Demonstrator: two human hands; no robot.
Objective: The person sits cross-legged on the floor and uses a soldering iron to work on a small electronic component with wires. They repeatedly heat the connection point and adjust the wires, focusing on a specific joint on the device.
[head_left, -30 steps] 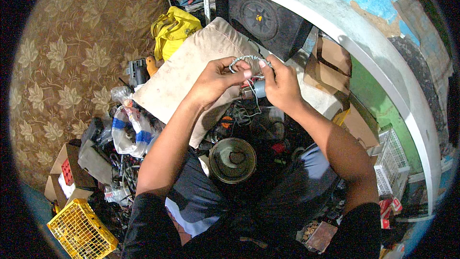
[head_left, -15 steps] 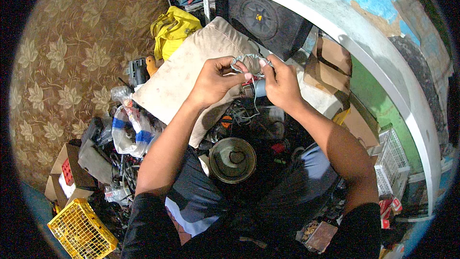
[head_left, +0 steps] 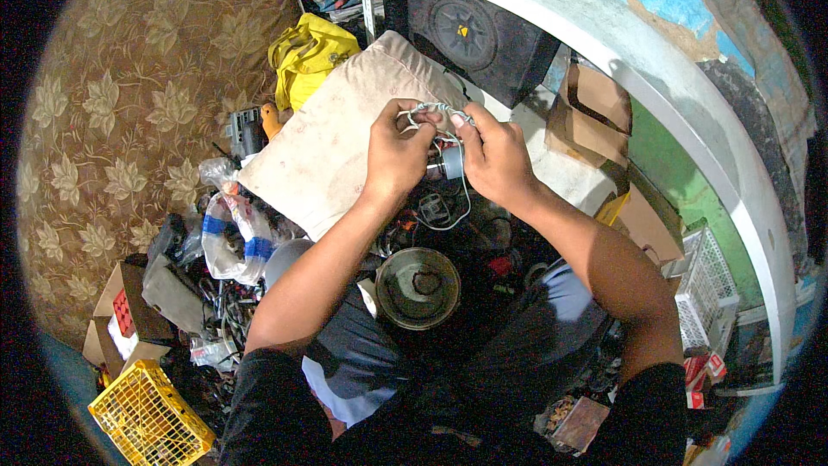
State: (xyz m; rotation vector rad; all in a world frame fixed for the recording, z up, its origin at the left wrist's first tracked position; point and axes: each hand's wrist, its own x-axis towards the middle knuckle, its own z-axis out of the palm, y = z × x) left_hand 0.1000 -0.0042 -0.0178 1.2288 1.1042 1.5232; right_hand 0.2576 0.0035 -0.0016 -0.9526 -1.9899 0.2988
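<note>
A loop of twisted pale wire [head_left: 440, 107] is held up between my two hands, in front of a stained beige pillow [head_left: 345, 129]. My left hand [head_left: 399, 148] pinches one side of the loop between thumb and fingers. Thumb and forefinger of my right hand [head_left: 493, 154] close on its other side. A loose white wire end curves down below the hands. Just beneath them is a grey-blue cylindrical part [head_left: 452, 161], partly hidden by my right hand. Nearer my legs stands a round metal bowl [head_left: 417, 304] with a dark ring-shaped thing inside.
A black speaker box [head_left: 483, 39] stands behind the pillow, beside a yellow cloth bag [head_left: 312, 56]. Cardboard boxes [head_left: 595, 125] and a white plastic basket [head_left: 705, 293] are at right. A yellow crate [head_left: 151, 414], cables and a clear bag with blue stripes [head_left: 237, 237] lie at left.
My hands have drawn closer together, the left one shifting right. The wire loop looks narrower, and its loose end hangs in a wider curve.
</note>
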